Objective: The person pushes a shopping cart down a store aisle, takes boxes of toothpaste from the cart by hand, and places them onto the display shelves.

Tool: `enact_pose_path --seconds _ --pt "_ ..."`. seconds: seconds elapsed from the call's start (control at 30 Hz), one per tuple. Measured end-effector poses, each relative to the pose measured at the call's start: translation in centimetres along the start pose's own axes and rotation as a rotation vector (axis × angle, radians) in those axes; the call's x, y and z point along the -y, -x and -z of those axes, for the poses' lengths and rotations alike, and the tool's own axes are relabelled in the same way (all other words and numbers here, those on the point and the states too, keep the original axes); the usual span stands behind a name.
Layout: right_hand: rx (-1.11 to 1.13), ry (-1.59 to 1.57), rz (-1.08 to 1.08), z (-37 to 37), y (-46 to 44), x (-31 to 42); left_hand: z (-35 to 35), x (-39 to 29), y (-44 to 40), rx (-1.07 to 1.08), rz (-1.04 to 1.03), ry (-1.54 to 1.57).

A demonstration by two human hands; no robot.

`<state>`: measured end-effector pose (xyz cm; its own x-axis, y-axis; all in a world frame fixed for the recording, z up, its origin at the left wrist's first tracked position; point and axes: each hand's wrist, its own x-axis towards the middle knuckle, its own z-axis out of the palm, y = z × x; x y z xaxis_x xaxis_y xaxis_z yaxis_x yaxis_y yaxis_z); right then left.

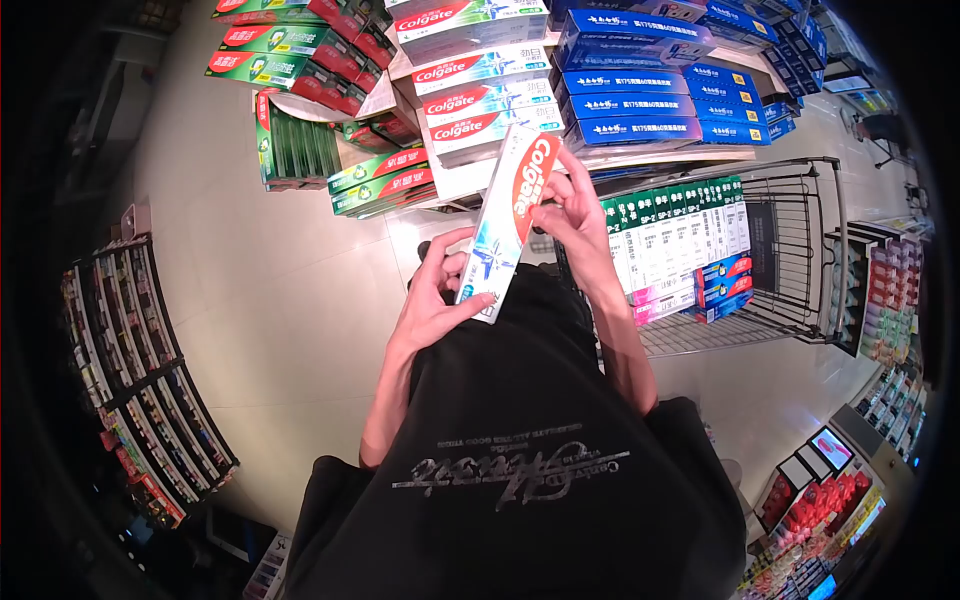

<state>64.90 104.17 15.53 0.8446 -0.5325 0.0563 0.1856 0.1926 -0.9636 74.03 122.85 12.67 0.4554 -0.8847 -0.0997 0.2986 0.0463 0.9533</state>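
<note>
A white, red and blue Colgate box point(505, 225) is held tilted in front of my black shirt. My left hand point(440, 295) grips its lower end, thumb on the front face and fingers at the left edge. My right hand point(578, 218) holds the upper right edge between thumb and fingers. Just beyond the box's upper end, similar Colgate boxes point(480, 100) lie stacked on a display. Blue boxes point(630, 105) are stacked to their right, and green and red boxes point(290, 55) to their left.
A wire shopping cart point(790, 255) stands at the right, holding green and white boxes point(665, 235) and a few blue and red ones point(724, 285). Shelves of small goods point(145, 370) run along the far left. More shelves point(890, 290) stand at the far right. Pale floor tiles lie below.
</note>
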Motion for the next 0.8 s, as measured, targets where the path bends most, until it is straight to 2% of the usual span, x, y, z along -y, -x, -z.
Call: enact_pose_path --seconds 0.1,0.13,0.17,0.23,0.33,0.57,0.67,0.7,0.77,0.8 --pt "0.145 0.29 -0.006 -1.7 0.3 -0.4 -0.8 1.0 -0.5 0.047 0.021 -0.098" --pt "0.176 0.346 -0.057 -2.1 0.7 -0.5 -1.3 1.1 -0.8 0.008 0.004 0.016" --pt "0.222 0.317 -0.047 -2.3 1.0 -0.7 -1.6 1.2 -1.2 -0.033 -0.016 0.128" --pt "0.243 0.326 -0.015 -2.5 1.6 -1.4 -1.3 1.9 -2.0 -0.064 -0.07 0.154" --pt "0.231 0.282 -0.059 -2.2 2.3 -2.1 -0.9 2.4 -2.7 -0.225 -0.203 0.275" --pt "0.199 0.221 -0.144 -1.7 2.7 -1.7 1.6 2.2 -3.1 -0.325 -0.124 0.227" --pt "0.248 0.31 -0.091 0.6 2.6 -1.5 3.1 0.8 -3.4 -0.582 -0.195 0.372" --pt "0.26 0.372 0.028 0.9 2.4 -1.2 3.9 0.5 -3.3 -0.644 -0.224 0.391" --pt "0.249 0.381 -0.103 2.4 2.4 -0.5 5.0 -0.6 -2.6 -0.629 -0.216 0.323" --pt "0.148 0.291 -0.185 1.9 2.4 0.3 5.3 -0.6 -2.3 -0.571 -0.194 0.276"
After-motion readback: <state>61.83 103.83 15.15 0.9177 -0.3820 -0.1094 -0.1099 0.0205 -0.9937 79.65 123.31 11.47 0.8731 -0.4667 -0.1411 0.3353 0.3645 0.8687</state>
